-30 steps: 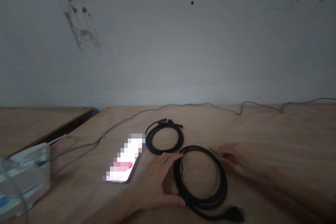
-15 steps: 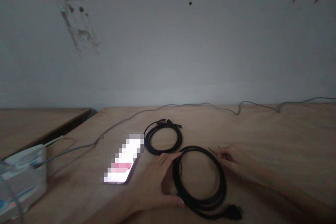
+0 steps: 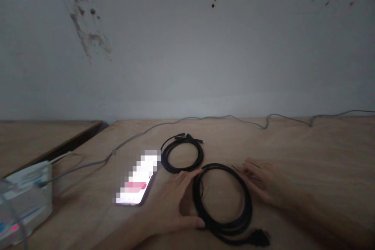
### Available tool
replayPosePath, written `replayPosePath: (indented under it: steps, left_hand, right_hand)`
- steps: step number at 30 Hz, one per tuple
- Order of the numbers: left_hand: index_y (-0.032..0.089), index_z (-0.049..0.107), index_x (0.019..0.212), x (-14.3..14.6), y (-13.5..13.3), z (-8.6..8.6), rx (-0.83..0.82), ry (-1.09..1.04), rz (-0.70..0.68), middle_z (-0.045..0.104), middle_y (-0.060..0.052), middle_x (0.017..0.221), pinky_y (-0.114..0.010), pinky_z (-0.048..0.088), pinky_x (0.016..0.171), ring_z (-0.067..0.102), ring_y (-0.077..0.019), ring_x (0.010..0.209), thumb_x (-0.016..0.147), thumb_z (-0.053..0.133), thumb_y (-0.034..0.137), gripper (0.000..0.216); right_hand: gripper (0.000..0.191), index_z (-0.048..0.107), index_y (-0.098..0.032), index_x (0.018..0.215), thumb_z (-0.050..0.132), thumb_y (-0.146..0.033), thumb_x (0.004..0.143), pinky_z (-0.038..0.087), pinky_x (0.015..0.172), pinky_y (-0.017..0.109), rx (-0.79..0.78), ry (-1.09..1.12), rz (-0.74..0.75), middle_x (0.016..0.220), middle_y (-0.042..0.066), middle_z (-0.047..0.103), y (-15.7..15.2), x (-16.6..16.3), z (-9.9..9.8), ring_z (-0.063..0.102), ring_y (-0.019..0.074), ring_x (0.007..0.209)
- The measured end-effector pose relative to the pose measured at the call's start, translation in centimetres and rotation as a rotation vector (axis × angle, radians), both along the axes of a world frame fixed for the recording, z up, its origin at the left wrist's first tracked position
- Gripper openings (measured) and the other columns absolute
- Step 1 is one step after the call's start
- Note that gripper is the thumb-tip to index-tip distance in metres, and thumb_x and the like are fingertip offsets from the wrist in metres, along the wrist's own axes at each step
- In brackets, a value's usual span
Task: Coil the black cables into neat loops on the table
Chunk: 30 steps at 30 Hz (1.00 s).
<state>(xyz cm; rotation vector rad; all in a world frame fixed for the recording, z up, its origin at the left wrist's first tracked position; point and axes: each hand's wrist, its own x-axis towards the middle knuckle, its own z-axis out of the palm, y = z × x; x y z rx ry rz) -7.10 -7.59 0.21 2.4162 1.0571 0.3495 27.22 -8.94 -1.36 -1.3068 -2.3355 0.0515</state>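
Near coil (image 3: 249, 205): probably light, springy; grasp bundled strands
Left hand (image 3: 165, 203): spread, touching coil
Right hand (image 3: 262, 177): grip unclear

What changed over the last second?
The right hand opened from its pinch, fingers straightening and reaching slightly forward. Two thin dark tips showed at its fingertips; now only one thin dark strand does. Whether it was let go, I can't tell. Unchanged: left hand against the near coil, far coil, phone.
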Motion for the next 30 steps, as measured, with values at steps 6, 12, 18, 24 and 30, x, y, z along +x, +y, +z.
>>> replayPosePath:
  steps: [6,12,18,24,30]
  left_hand:
    - [0.025,0.029,0.162,-0.2,0.1,-0.4,0.034,-0.003,-0.033,0.039,-0.015,0.164,-0.061,0.032,0.123,0.038,-0.0434,0.149,0.077,0.078,0.071,0.108]
    - [0.029,0.035,0.158,-0.2,0.3,-1.1,0.143,-0.083,-0.021,0.052,-0.012,0.155,-0.054,0.044,0.115,0.052,-0.0363,0.139,0.092,0.071,0.055,0.079]
    - [0.026,0.062,0.129,0.2,0.4,-1.0,0.252,-0.164,0.103,0.07,-0.008,0.123,-0.044,0.055,0.098,0.067,-0.028,0.113,0.1,0.061,0.036,0.031]
    - [0.023,0.067,0.109,0.4,0.4,-0.9,0.271,-0.196,0.113,0.072,-0.006,0.106,-0.039,0.055,0.087,0.068,-0.0247,0.098,0.1,0.058,0.031,0.016]
    - [0.024,0.067,0.113,0.4,0.3,-1.1,0.258,-0.199,0.126,0.071,-0.006,0.102,-0.038,0.055,0.083,0.068,-0.0235,0.093,0.1,0.057,0.032,0.018]
  right_hand:
    - [0.04,0.07,-0.026,0.128,0.052,-0.014,0.094,0.053,0.104,0.045,0.097,-0.113,0.28,0.137,0.013,0.067,0.5,1.2,-1.6,0.063,0.028,0.126]
    - [0.038,0.072,-0.026,0.123,0.051,-0.014,0.093,0.052,0.106,0.047,0.039,-0.075,0.241,0.136,0.012,0.068,1.0,1.6,-2.9,0.063,0.0278,0.127]
    - [0.03,0.068,-0.027,0.127,0.048,-0.026,0.104,0.054,0.099,0.042,-0.009,0.012,0.092,0.127,0.01,0.069,1.1,-0.2,-1.5,0.066,0.0256,0.115]
    - [0.025,0.068,-0.027,0.124,0.06,-0.029,0.1,0.051,0.093,0.044,-0.094,-0.073,-0.037,0.115,0.008,0.071,2.7,-1.8,-1.4,0.066,0.0282,0.106]
    - [0.023,0.067,-0.024,0.12,0.064,-0.025,0.098,0.05,0.095,0.04,-0.133,-0.112,-0.042,0.119,0.009,0.071,3.7,-3.5,-0.7,0.065,0.027,0.11]
